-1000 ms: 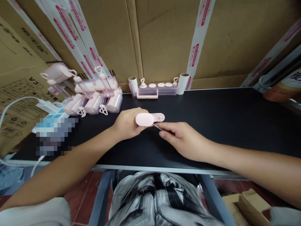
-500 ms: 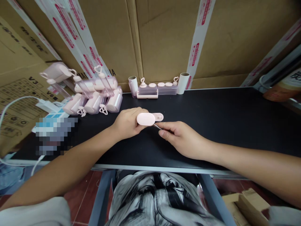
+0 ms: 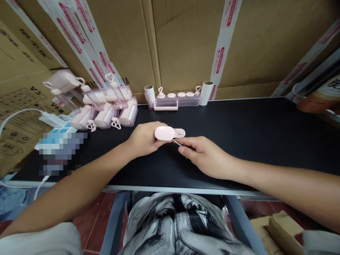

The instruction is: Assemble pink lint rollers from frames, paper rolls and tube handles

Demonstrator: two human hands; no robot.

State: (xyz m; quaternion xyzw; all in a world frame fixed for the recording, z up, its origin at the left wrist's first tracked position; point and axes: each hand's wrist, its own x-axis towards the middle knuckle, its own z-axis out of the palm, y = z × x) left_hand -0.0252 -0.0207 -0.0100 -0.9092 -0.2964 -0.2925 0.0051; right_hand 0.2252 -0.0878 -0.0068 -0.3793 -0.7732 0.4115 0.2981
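My left hand (image 3: 145, 139) is closed around a pink plastic case (image 3: 164, 133) with a flat oval end facing up. A smaller rounded pink tab (image 3: 180, 133) sticks out at its right side. My right hand (image 3: 203, 154) pinches a thin metal tool (image 3: 176, 143) between thumb and forefinger. The tool's tip meets the lower right edge of the oval end; its exact kind and contact point are hidden. Both hands are held over the black tabletop (image 3: 164, 173), close together.
Pink cases with white rolls (image 3: 103, 115) and heart-shaped handles are stacked at left. Along the back stand a white roll (image 3: 206, 93), translucent case parts (image 3: 189, 101) and pink caps (image 3: 171, 95). A power strip (image 3: 57, 132) with cables lies left. Cardboard (image 3: 183, 42) walls the back.
The hands, the pink case and the metal tool keep nearly the same pose. The whole view has shifted very slightly.
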